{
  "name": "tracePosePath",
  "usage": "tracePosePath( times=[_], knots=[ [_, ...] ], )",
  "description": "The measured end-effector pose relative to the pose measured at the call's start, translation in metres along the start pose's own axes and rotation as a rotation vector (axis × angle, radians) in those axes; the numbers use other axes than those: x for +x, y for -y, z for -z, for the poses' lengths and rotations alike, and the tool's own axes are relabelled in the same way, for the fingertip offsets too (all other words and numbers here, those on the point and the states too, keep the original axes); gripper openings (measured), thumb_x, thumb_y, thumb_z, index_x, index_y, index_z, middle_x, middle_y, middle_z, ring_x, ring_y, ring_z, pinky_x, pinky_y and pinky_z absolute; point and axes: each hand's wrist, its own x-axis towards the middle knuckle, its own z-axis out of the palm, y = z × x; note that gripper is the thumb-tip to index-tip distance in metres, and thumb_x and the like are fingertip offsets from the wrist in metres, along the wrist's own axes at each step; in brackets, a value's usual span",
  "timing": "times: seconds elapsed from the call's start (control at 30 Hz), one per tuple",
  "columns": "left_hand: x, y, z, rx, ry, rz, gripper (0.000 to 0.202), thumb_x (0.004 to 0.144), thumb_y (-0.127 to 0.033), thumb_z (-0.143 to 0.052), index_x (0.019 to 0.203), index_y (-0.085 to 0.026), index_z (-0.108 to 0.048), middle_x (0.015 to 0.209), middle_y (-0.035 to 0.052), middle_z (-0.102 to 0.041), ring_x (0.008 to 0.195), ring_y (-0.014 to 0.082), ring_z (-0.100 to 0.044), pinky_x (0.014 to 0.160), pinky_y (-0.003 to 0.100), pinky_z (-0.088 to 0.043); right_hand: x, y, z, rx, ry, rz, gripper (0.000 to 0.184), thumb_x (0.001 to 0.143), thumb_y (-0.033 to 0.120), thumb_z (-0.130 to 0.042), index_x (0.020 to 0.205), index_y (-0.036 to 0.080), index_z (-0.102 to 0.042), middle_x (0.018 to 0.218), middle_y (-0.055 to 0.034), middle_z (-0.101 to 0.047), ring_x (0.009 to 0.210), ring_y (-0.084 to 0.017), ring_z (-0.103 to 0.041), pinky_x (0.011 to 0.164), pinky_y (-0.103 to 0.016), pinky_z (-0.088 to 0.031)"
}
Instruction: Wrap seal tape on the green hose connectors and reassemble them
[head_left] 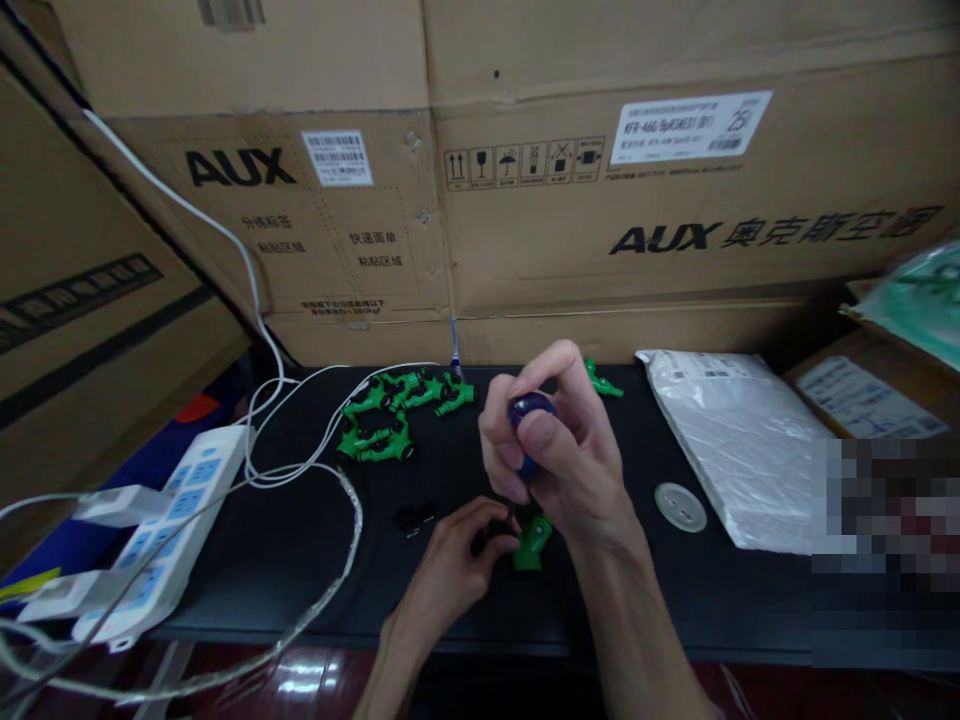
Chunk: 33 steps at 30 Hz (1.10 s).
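Observation:
A blue-handled screwdriver (531, 406) is gripped in my right hand (581, 455), its handle tilted up and its shaft pointing down. Under it lies a green Y-shaped plastic fitting (531, 548) on the black table. My left hand (459, 555) pinches the fitting's dark left part, close to the screwdriver's tip. The fingers and thumb there are closed, and the exact contact between tip and fitting is partly hidden. Left of that hand sits a little heap of small black parts (414, 517).
Several green fittings (375, 440) lie at the back left. Another green fitting (602, 380) shows behind my right hand. A round whitish disc (680, 507) and a white plastic parcel (739, 450) are to the right. White cables run to a power strip (169, 540); cardboard boxes (525, 230) wall the back.

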Motion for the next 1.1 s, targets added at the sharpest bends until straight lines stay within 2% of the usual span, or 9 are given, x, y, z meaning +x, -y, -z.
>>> tracePosePath(
  times=[0.13,0.27,0.37,0.47,0.6,0.73,0.87,0.97,1.1],
  knots=[
    [0.001,0.000,0.000,-0.015,0.012,0.010,0.010,0.095,-0.012,-0.067,0.097,-0.021,-0.071,0.096,-0.0018,-0.071,0.075,0.0141,-0.058,0.072,0.024,-0.042,-0.001,0.007,0.000,-0.075,0.046,-0.070,0.012,0.103,0.032,-0.066,0.103,0.020,-0.066,0.087,0.0002,-0.062,0.065,-0.009,-0.055,0.053,-0.021,-0.045],
    [0.001,0.003,-0.001,-0.001,-0.001,0.012,0.010,0.094,-0.012,-0.067,0.096,-0.021,-0.071,0.096,-0.0011,-0.072,0.076,0.0152,-0.059,0.072,0.025,-0.042,-0.003,0.005,-0.002,-0.098,0.063,-0.114,0.025,0.107,0.040,-0.058,0.105,0.018,-0.069,0.078,0.0007,-0.057,0.062,-0.009,-0.050,0.053,-0.021,-0.040],
    [0.001,0.004,-0.002,-0.015,-0.007,0.017,0.013,0.094,-0.012,-0.065,0.098,-0.021,-0.073,0.096,-0.0003,-0.073,0.074,0.0156,-0.058,0.071,0.026,-0.042,-0.005,-0.001,-0.006,-0.085,-0.004,-0.028,0.020,0.097,0.030,-0.076,0.111,0.026,-0.061,0.078,0.0047,-0.059,0.058,-0.008,-0.047,0.049,-0.017,-0.037],
    [0.001,0.004,-0.002,-0.030,-0.010,0.001,0.013,0.094,-0.012,-0.066,0.099,-0.020,-0.073,0.096,0.0000,-0.073,0.074,0.0156,-0.058,0.071,0.026,-0.043,-0.006,-0.003,-0.007,-0.083,-0.028,0.011,0.022,0.097,0.017,-0.073,0.106,0.028,-0.056,0.083,0.0056,-0.063,0.056,-0.006,-0.049,0.048,-0.016,-0.039],
    [0.001,0.003,-0.002,-0.014,-0.026,-0.015,0.012,0.093,-0.011,-0.069,0.099,-0.020,-0.074,0.096,0.0000,-0.073,0.075,0.0155,-0.059,0.072,0.025,-0.044,-0.003,-0.002,-0.004,-0.064,0.073,-0.030,0.007,0.105,0.029,-0.062,0.107,0.023,-0.063,0.088,0.0001,-0.063,0.063,-0.010,-0.055,0.052,-0.021,-0.046],
    [-0.001,0.004,-0.002,0.000,-0.037,0.004,0.014,0.093,-0.011,-0.067,0.098,-0.020,-0.076,0.098,0.0017,-0.075,0.075,0.0163,-0.062,0.072,0.026,-0.047,-0.005,-0.006,-0.004,-0.069,0.079,-0.117,0.034,0.109,0.045,-0.050,0.101,0.018,-0.068,0.078,-0.0005,-0.057,0.058,-0.010,-0.046,0.050,-0.023,-0.037],
    [-0.002,0.004,-0.002,-0.011,-0.044,-0.008,0.014,0.096,-0.015,-0.064,0.100,-0.021,-0.076,0.101,0.0033,-0.076,0.083,0.0190,-0.067,0.074,0.027,-0.050,-0.009,-0.007,-0.006,-0.031,0.037,-0.043,0.022,0.097,0.038,-0.074,0.110,0.028,-0.059,0.079,0.0046,-0.059,0.052,-0.008,-0.039,0.046,-0.018,-0.033],
    [-0.001,0.002,-0.001,0.001,-0.038,-0.010,0.008,0.095,-0.018,-0.068,0.099,-0.020,-0.075,0.098,0.0020,-0.075,0.075,0.0164,-0.063,0.071,0.026,-0.048,-0.009,-0.004,-0.006,-0.039,0.034,-0.033,0.007,0.104,0.032,-0.064,0.107,0.027,-0.062,0.083,0.0034,-0.062,0.051,-0.007,-0.044,0.047,-0.019,-0.036],
    [0.000,0.002,0.000,0.011,-0.020,-0.013,0.008,0.095,-0.018,-0.068,0.100,-0.020,-0.073,0.097,0.0018,-0.075,0.076,0.0167,-0.063,0.072,0.026,-0.048,-0.007,-0.004,-0.004,-0.049,-0.016,-0.117,0.046,0.113,0.043,-0.039,0.097,0.017,-0.073,0.075,-0.0014,-0.061,0.052,-0.007,-0.046,0.046,-0.020,-0.034]
  ],
)
